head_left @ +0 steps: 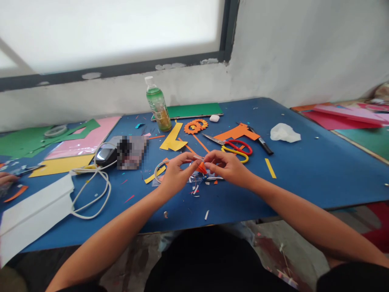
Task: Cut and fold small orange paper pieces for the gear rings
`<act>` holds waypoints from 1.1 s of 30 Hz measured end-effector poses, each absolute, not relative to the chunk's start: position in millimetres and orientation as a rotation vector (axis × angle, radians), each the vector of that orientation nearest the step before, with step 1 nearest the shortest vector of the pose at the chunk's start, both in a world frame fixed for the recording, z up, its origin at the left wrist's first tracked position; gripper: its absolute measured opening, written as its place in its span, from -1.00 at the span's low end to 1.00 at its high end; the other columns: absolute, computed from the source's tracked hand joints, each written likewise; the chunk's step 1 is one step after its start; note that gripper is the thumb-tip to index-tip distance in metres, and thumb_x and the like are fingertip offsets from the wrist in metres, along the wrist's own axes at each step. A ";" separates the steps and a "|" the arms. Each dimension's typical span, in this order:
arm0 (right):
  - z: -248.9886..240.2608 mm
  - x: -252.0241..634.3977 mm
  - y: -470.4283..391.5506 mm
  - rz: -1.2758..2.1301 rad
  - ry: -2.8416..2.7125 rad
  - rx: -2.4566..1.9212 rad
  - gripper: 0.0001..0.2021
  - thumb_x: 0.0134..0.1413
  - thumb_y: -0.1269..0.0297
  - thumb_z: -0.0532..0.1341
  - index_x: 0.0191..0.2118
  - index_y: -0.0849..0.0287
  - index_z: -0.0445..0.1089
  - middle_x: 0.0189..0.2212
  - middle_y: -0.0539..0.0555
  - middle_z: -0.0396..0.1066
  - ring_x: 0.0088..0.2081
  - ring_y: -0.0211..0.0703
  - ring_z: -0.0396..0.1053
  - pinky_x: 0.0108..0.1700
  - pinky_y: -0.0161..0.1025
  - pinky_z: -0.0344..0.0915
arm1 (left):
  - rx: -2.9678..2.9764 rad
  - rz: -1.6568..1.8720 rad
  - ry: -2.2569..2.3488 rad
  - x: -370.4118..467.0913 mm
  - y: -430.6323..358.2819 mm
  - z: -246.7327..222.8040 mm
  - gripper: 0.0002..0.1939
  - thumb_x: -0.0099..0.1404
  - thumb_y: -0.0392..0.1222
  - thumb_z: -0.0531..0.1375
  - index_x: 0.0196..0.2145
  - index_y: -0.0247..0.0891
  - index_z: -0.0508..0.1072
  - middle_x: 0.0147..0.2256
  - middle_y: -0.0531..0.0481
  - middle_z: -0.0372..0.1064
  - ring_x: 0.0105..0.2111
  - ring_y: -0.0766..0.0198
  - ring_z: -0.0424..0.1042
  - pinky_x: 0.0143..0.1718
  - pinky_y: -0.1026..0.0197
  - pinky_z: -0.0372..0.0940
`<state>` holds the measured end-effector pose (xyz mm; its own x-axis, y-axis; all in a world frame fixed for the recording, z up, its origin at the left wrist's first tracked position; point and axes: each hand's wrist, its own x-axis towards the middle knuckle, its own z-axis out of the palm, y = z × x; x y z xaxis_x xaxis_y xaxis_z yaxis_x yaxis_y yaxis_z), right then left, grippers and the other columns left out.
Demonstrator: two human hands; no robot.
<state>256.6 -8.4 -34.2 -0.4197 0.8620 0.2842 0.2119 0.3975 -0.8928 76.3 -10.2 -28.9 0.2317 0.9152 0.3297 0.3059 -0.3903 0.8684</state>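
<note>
Both my hands meet over the blue table, fingertips close together in a pinch. My left hand and my right hand are closed on a small piece of orange paper. A small pale bit shows at the fingertips, too small to make out. Just beyond my right hand lie scissors with one red and one yellow handle. Orange gear-shaped paper cutouts rest farther back. Beside my left hand are a yellow paper strip and part of a white ring.
A green-labelled bottle stands near the wall. Yellow paper, orange paper, a black marker and a crumpled white tissue lie around. At left are a white cable, folded white paper and another person's hand.
</note>
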 end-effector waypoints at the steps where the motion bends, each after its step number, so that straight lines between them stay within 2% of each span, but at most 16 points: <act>1: -33.8 256.0 -8.6 1.028 -1.878 -0.927 -0.84 0.05 0.21 0.16 -0.31 0.21 0.34 -0.45 0.00 0.40 -0.53 -0.36 0.33 -0.48 -0.37 0.30 | 1.841 1.159 1.135 76.3 -10.6 -28.3 -0.85 0.17 -0.14 0.20 -0.39 -0.28 0.45 -0.38 -0.02 0.46 -0.32 0.27 0.43 -0.21 0.21 0.31; 5: -35.8 260.6 0.9 0.865 -1.952 -0.994 -0.79 0.08 0.19 0.12 -0.27 0.21 0.37 -0.46 0.01 0.42 -0.52 -0.32 0.34 -0.46 -0.35 0.29 | 1.897 1.175 1.198 75.4 -9.3 -26.4 -0.87 0.16 -0.15 0.20 -0.44 -0.26 0.46 -0.43 0.02 0.46 -0.38 0.29 0.42 -0.29 0.25 0.30; 7: -38.3 271.5 12.7 0.606 -1.956 -1.137 -0.79 0.07 0.18 0.13 -0.26 0.20 0.38 -0.44 0.03 0.44 -0.48 -0.28 0.35 -0.41 -0.31 0.29 | 1.875 1.195 1.218 74.6 -7.0 -26.0 -0.87 0.16 -0.15 0.20 -0.46 -0.25 0.47 -0.44 0.03 0.46 -0.39 0.30 0.42 -0.29 0.27 0.29; 11: -42.0 307.3 38.7 0.167 -2.138 -1.686 -0.78 0.05 0.25 0.14 -0.20 0.22 0.39 -0.25 0.13 0.45 -0.25 -0.10 0.38 -0.24 -0.21 0.26 | 1.729 1.211 1.210 73.2 -1.0 -27.4 -0.84 0.12 -0.12 0.23 -0.48 -0.26 0.50 -0.48 0.03 0.46 -0.44 0.32 0.41 -0.38 0.30 0.28; 13: -43.0 323.2 47.7 0.164 -2.248 -1.901 -0.73 -0.01 0.22 0.20 -0.20 0.26 0.39 -0.18 0.22 0.42 -0.18 0.01 0.37 -0.26 -0.19 0.25 | 1.630 1.214 1.195 72.9 1.1 -28.4 -0.85 0.08 -0.11 0.25 -0.47 -0.26 0.52 -0.49 0.03 0.46 -0.47 0.34 0.39 -0.43 0.32 0.27; 16: -45.5 334.6 55.3 0.207 -2.295 -1.969 -0.68 -0.10 0.10 0.26 -0.31 0.28 0.40 -0.26 0.26 0.43 -0.30 0.03 0.39 -0.40 -0.20 0.21 | 1.482 1.218 1.128 73.4 1.8 -28.8 -0.85 0.05 -0.12 0.28 -0.43 -0.24 0.54 -0.44 0.02 0.49 -0.45 0.37 0.39 -0.39 0.33 0.29; 19: -49.1 333.9 59.3 0.221 -2.300 -1.979 -0.70 -0.06 0.05 0.22 -0.35 0.23 0.38 -0.32 0.21 0.43 -0.35 -0.02 0.38 -0.45 -0.23 0.17 | 1.385 1.220 1.073 74.4 0.3 -26.9 -0.83 0.04 -0.11 0.29 -0.41 -0.23 0.55 -0.38 0.01 0.50 -0.42 0.38 0.41 -0.33 0.32 0.32; 25: -47.1 326.3 54.8 0.200 -2.219 -1.984 -0.73 0.03 0.09 0.14 -0.33 0.23 0.31 -0.34 0.20 0.42 -0.34 -0.04 0.37 -0.42 -0.23 0.18 | 1.325 1.276 1.065 74.2 -2.5 -23.4 -0.84 0.01 -0.13 0.31 -0.44 -0.26 0.53 -0.48 0.03 0.46 -0.48 0.39 0.39 -0.38 0.32 0.33; 30: -41.3 317.2 44.0 0.328 -2.028 -1.729 -0.68 -0.02 0.08 0.18 -0.23 0.20 0.21 -0.45 0.07 0.35 -0.46 -0.15 0.31 -0.45 -0.26 0.18 | 1.362 1.302 1.045 72.9 -4.2 -22.7 -0.85 0.04 -0.13 0.29 -0.44 -0.26 0.50 -0.52 0.07 0.42 -0.51 0.42 0.37 -0.41 0.35 0.32; 33: -39.7 309.5 38.7 0.355 -1.919 -1.551 -0.54 -0.18 -0.03 0.26 -0.22 0.15 0.18 -0.46 0.01 0.32 -0.47 -0.17 0.30 -0.46 -0.27 0.19 | 1.375 1.317 1.033 72.4 -4.3 -21.8 -0.85 0.06 -0.13 0.27 -0.45 -0.27 0.48 -0.51 0.08 0.40 -0.52 0.43 0.36 -0.42 0.36 0.32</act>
